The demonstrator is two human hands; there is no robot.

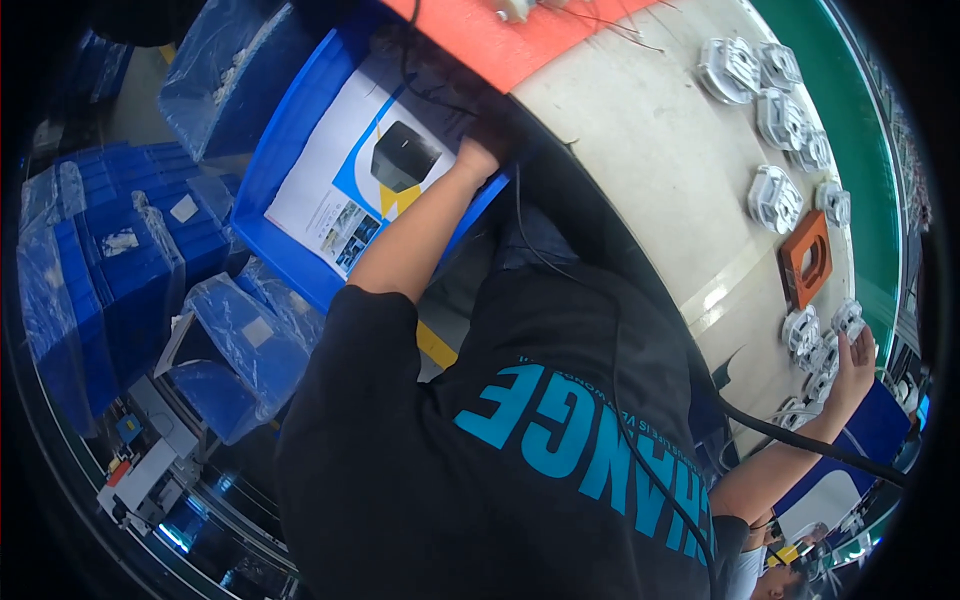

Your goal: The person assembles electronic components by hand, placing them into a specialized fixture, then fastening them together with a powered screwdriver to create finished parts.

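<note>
My left hand (481, 156) reaches down into shadow beside the table, over the right side of a blue bin (262, 165). Its fingers are lost in the dark, so what they hold, if anything, is hidden. A printed white sheet (318, 190) with a picture of a dark box lies in the bin. On the far right, my right hand (855, 366) is stretched out to the table's edge. Its thumb and fingers close at a small round white plastic part (848, 317). More white plastic parts (802, 330) cluster just left of that hand.
More white plastic parts (776, 199) and an orange-brown frame (806, 259) sit along the far side of the pale curved table (650, 150). A red mat (480, 35) covers its upper end. Black cables (800, 437) hang across. Plastic-wrapped blue bins (120, 250) stand at left.
</note>
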